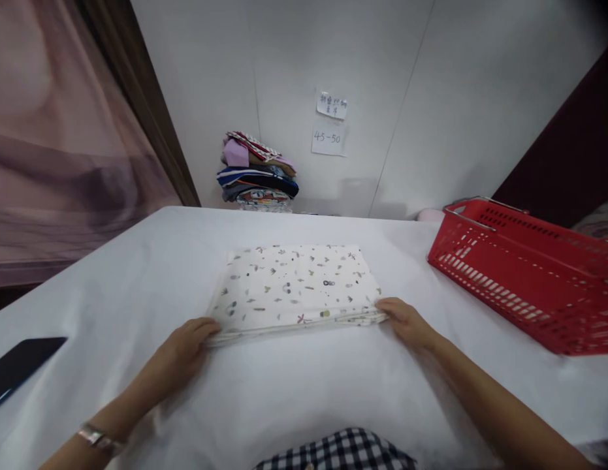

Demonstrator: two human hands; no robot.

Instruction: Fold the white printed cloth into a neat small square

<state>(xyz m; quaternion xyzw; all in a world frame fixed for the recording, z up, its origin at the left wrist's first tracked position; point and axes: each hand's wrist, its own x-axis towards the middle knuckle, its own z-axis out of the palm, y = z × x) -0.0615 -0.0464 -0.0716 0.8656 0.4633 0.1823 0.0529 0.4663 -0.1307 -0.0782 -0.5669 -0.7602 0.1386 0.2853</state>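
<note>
A white cloth (294,284) with a small print of leaves and figures lies folded in a flat rectangle on the white-covered table (304,385). Several layers show along its near edge. My left hand (189,343) grips the near left corner, thumb and fingers closed on the layers. At the near right corner, my right hand (406,321) pinches the fabric in the same way. Some fingertips are hidden under or behind the cloth.
A red plastic basket (519,277) with metal handles stands on the right. Folded clothes (258,171) are stacked beyond the far edge by the wall, below and left of two paper notes (329,138). A dark phone (22,365) lies at the left edge. Pink curtains (63,143) hang left.
</note>
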